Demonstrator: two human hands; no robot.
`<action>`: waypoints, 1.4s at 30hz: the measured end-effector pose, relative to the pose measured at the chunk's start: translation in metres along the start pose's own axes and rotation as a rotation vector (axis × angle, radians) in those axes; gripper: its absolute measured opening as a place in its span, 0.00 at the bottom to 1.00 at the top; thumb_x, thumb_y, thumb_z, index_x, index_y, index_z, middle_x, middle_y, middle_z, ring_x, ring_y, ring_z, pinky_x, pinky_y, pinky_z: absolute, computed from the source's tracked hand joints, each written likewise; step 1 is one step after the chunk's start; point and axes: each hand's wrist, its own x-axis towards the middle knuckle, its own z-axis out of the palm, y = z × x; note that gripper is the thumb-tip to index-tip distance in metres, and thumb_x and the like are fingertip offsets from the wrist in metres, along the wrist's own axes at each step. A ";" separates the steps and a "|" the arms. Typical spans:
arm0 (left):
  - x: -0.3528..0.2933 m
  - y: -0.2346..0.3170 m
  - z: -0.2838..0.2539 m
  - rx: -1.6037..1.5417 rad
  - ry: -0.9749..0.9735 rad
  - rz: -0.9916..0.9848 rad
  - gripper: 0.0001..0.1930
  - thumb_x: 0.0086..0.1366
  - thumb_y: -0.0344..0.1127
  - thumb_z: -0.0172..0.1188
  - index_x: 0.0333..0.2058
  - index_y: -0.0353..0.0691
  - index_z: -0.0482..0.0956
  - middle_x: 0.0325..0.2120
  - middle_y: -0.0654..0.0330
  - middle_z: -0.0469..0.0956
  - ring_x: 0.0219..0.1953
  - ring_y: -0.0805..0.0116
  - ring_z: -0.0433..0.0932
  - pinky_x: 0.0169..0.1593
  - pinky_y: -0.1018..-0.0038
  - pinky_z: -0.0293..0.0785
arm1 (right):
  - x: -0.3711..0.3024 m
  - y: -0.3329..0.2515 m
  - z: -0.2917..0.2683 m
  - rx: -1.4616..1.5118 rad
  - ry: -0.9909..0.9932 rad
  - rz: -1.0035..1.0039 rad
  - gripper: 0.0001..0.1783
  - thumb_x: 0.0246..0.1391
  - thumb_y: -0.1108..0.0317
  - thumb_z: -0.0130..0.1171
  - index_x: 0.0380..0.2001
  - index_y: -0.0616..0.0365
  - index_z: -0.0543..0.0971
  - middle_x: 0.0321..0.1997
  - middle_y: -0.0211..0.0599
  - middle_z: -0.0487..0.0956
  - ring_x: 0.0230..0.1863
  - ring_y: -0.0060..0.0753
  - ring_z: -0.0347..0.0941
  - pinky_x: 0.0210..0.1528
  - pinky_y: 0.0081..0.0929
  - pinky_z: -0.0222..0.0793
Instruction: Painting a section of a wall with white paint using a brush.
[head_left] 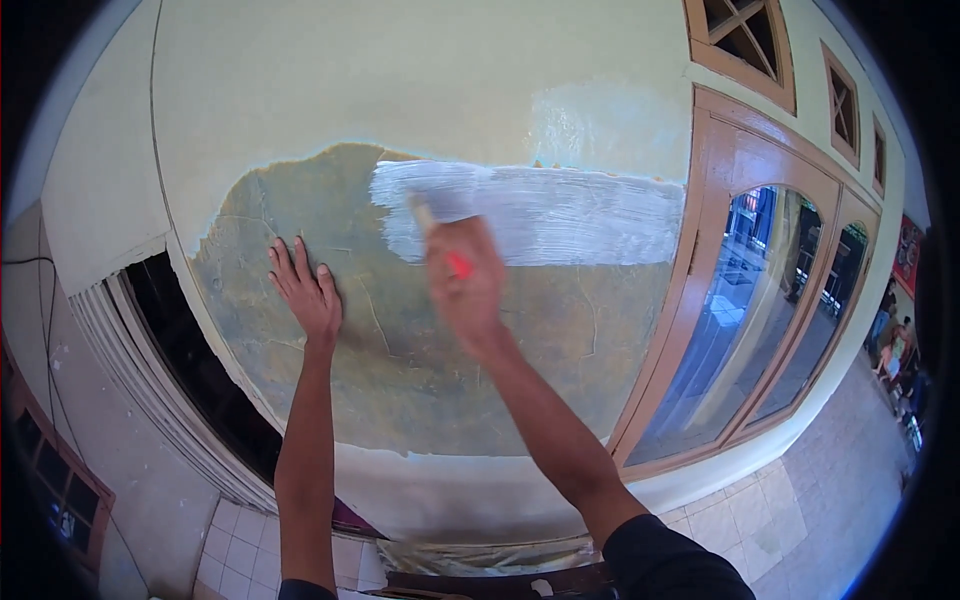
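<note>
Sleeve (675,562) at five o'clock, right hand (466,275) closed round brush (422,213) toward eleven, left hand (308,292) spread on wall (420,330) toward nine.

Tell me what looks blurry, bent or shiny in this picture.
In the head view, the right hand and paintbrush are blurred, while the left hand looks sharper; in the head view, the brown frame bows with the fisheye lens; also in the head view, bright reflections cover the glass.
</note>
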 end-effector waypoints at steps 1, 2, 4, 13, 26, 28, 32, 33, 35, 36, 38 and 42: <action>-0.001 0.000 -0.001 -0.005 -0.014 0.013 0.29 0.76 0.47 0.40 0.71 0.44 0.59 0.74 0.49 0.49 0.76 0.46 0.43 0.73 0.45 0.34 | 0.007 0.003 -0.015 0.184 0.108 0.144 0.14 0.47 0.88 0.59 0.35 0.59 0.78 0.38 0.35 0.75 0.39 0.30 0.73 0.36 0.24 0.70; -0.002 -0.002 -0.002 -0.009 -0.029 0.028 0.29 0.76 0.47 0.40 0.71 0.43 0.59 0.74 0.49 0.49 0.76 0.46 0.43 0.73 0.45 0.34 | 0.020 0.007 -0.035 0.002 0.204 -0.040 0.12 0.51 0.88 0.55 0.35 0.60 0.78 0.36 0.34 0.75 0.39 0.26 0.71 0.38 0.22 0.67; -0.003 -0.010 -0.004 0.010 -0.018 0.034 0.29 0.76 0.47 0.40 0.71 0.43 0.59 0.74 0.48 0.49 0.76 0.46 0.43 0.73 0.45 0.34 | 0.035 -0.006 -0.072 -0.394 0.333 -0.067 0.11 0.51 0.88 0.56 0.34 0.61 0.77 0.35 0.34 0.75 0.37 0.28 0.70 0.41 0.23 0.67; -0.006 -0.017 -0.003 0.023 -0.018 0.035 0.30 0.75 0.47 0.41 0.71 0.43 0.58 0.74 0.48 0.49 0.76 0.47 0.43 0.73 0.46 0.33 | 0.014 -0.007 -0.030 -0.795 0.126 -0.263 0.14 0.44 0.80 0.63 0.37 0.55 0.79 0.36 0.38 0.75 0.38 0.42 0.72 0.37 0.35 0.69; -0.005 -0.046 -0.006 0.039 -0.023 0.042 0.30 0.75 0.49 0.41 0.71 0.44 0.58 0.74 0.48 0.49 0.76 0.46 0.44 0.73 0.45 0.35 | -0.035 0.007 -0.035 -0.158 0.306 -0.027 0.09 0.53 0.88 0.56 0.33 0.62 0.78 0.39 0.42 0.75 0.38 0.38 0.72 0.40 0.30 0.72; -0.006 -0.048 -0.004 0.034 -0.014 0.037 0.30 0.75 0.49 0.41 0.71 0.44 0.58 0.74 0.48 0.49 0.76 0.46 0.44 0.73 0.45 0.35 | -0.033 -0.005 -0.051 -0.439 0.328 -0.116 0.11 0.52 0.89 0.56 0.34 0.62 0.78 0.40 0.41 0.75 0.38 0.37 0.72 0.40 0.29 0.72; -0.007 -0.051 -0.002 0.026 0.005 0.029 0.30 0.74 0.48 0.41 0.71 0.44 0.59 0.74 0.48 0.49 0.76 0.46 0.44 0.73 0.44 0.35 | -0.062 -0.002 -0.006 -0.419 0.274 -0.072 0.15 0.44 0.89 0.60 0.34 0.58 0.80 0.39 0.38 0.76 0.40 0.41 0.72 0.40 0.33 0.70; -0.009 -0.052 -0.003 0.035 0.002 0.025 0.30 0.74 0.48 0.41 0.71 0.44 0.59 0.74 0.48 0.49 0.76 0.46 0.44 0.73 0.44 0.35 | -0.068 0.004 0.012 -0.528 0.164 -0.173 0.17 0.41 0.87 0.62 0.35 0.57 0.80 0.40 0.37 0.76 0.41 0.42 0.72 0.40 0.34 0.70; -0.008 -0.053 -0.002 0.008 0.008 0.014 0.30 0.74 0.47 0.42 0.71 0.44 0.59 0.74 0.49 0.50 0.75 0.46 0.45 0.73 0.44 0.35 | -0.073 0.004 0.045 -0.616 0.007 -0.273 0.16 0.41 0.84 0.65 0.35 0.56 0.81 0.38 0.38 0.77 0.39 0.41 0.73 0.38 0.34 0.70; -0.007 -0.054 -0.002 0.008 0.010 0.015 0.30 0.74 0.47 0.42 0.71 0.44 0.59 0.74 0.49 0.50 0.75 0.46 0.45 0.73 0.44 0.35 | -0.075 0.004 0.058 -0.595 -0.041 -0.267 0.12 0.44 0.82 0.66 0.34 0.57 0.80 0.36 0.40 0.78 0.36 0.40 0.74 0.36 0.33 0.71; -0.009 -0.060 -0.008 0.000 -0.011 0.017 0.30 0.73 0.48 0.43 0.71 0.45 0.60 0.73 0.49 0.50 0.75 0.45 0.45 0.73 0.44 0.35 | -0.078 -0.002 0.079 -0.501 -0.075 -0.241 0.11 0.45 0.82 0.66 0.33 0.57 0.81 0.36 0.40 0.78 0.37 0.40 0.75 0.37 0.32 0.71; -0.008 -0.068 -0.015 -0.013 0.006 0.012 0.30 0.73 0.48 0.44 0.71 0.45 0.60 0.73 0.49 0.51 0.75 0.45 0.45 0.73 0.44 0.35 | -0.076 -0.002 0.079 -0.152 0.009 -0.090 0.13 0.45 0.85 0.62 0.34 0.56 0.81 0.37 0.40 0.78 0.37 0.41 0.74 0.39 0.33 0.71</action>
